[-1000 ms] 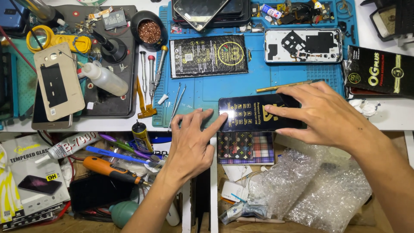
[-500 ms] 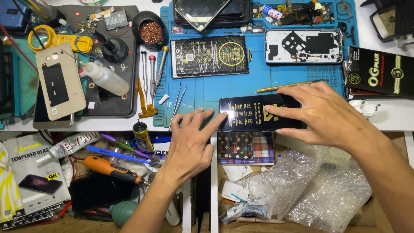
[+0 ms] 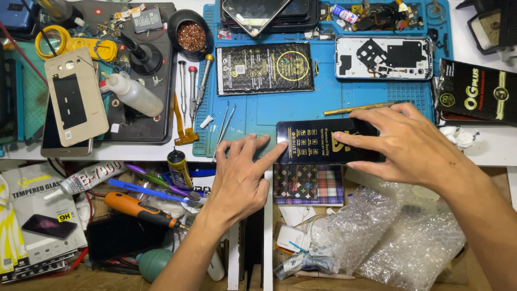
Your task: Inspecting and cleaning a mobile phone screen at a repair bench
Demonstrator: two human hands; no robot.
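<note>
A black phone with a printed protective film (image 3: 318, 141) lies flat at the front edge of the blue work mat (image 3: 291, 108). My right hand (image 3: 409, 145) rests on its right half, fingers spread over the screen and pressing it down. My left hand (image 3: 239, 175) lies on the mat's front edge just left of the phone, index fingertip touching the phone's left end. Neither hand has anything lifted.
A black packet (image 3: 265, 68) and a white phone frame (image 3: 383, 57) lie further back on the mat. Screwdrivers (image 3: 193, 89), tweezers (image 3: 225, 125), a squeeze bottle (image 3: 133, 94) and a gold back cover (image 3: 75, 103) sit left. Bubble wrap (image 3: 398, 237) fills the open drawer below.
My left index finger has slid slightly right, up against the phone's left end. The right hand stays in place on the phone.
</note>
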